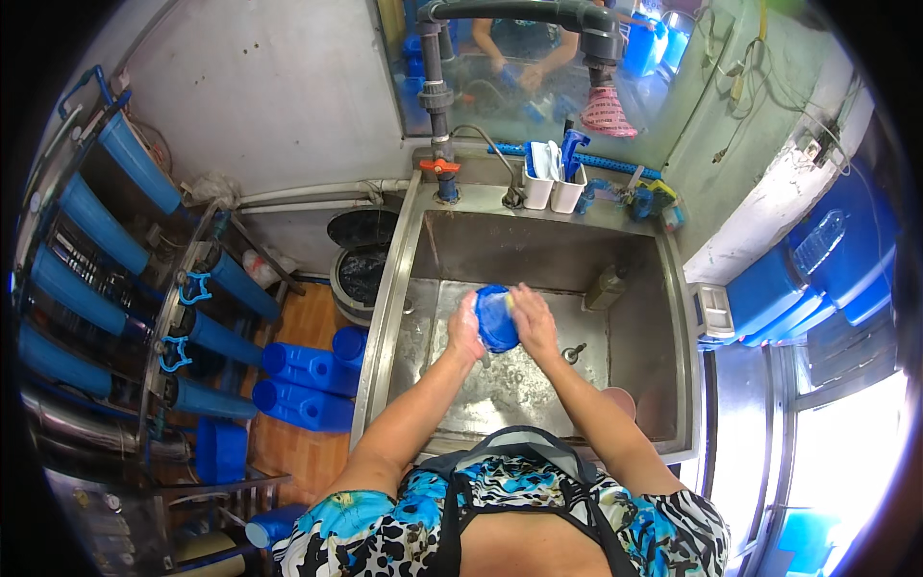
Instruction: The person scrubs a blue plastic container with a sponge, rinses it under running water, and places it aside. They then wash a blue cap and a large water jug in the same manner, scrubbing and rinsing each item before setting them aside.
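Over the stainless steel sink (519, 397), my left hand (467, 328) grips the left side of a round blue plastic lid or shallow container (496, 321) with whitish suds on it. My right hand (532, 321) presses a small yellowish sponge (509, 301) against its upper right side; most of the sponge is hidden by the fingers. A bottle (606, 287) stands in the sink's back right corner. Near the front right of the basin is a pink bowl or basin (619, 404), partly hidden by my right forearm. A small metal fitting (574, 353) shows on the sink floor.
Behind the basin are white holders (538, 191) with utensils, an orange-handled valve (440, 166) and a yellow-green sponge (662, 193). A grey pipe with a pink-wrapped end (609, 114) hangs overhead. Blue jugs (303, 405) and an open bin (360, 278) stand left; more blue containers (764, 288) are right.
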A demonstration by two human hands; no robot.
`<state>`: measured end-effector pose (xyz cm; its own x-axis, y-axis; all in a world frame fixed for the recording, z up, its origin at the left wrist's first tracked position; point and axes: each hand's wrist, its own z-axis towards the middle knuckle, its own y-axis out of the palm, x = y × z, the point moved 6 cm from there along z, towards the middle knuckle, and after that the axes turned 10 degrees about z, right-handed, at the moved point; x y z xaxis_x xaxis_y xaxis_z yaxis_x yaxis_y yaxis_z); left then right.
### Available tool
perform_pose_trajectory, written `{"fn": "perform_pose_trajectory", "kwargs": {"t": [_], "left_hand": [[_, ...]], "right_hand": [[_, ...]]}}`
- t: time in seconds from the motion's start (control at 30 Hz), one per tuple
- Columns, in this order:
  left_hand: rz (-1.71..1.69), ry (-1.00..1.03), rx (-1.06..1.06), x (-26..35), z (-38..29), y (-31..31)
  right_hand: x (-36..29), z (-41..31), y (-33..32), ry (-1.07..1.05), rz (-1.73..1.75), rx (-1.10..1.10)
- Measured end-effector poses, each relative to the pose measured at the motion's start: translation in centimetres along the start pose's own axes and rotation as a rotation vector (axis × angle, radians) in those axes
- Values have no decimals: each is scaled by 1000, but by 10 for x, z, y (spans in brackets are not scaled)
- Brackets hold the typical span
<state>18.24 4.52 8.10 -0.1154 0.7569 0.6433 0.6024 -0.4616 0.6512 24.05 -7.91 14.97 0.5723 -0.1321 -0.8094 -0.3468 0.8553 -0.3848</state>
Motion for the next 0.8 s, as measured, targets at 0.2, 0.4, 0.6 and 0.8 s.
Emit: {"fn": "perform_pose_trajectory", "kwargs": {"t": [0.2, 0.4, 0.6, 0.8], "left_hand": [[-5, -77, -2, -11, -6, 10], [-42, -142, -182, -2, -2, 13], [389, -565, -163, -37, -18, 12], [75, -597, -391, -37, -13, 37]], "right_hand": [[-36, -19, 15, -263, -202, -159], [-19, -8, -39, 96, -6, 213], [-32, 1, -62, -35, 21, 311], [-50, -23, -37, 44, -117, -76]]}}
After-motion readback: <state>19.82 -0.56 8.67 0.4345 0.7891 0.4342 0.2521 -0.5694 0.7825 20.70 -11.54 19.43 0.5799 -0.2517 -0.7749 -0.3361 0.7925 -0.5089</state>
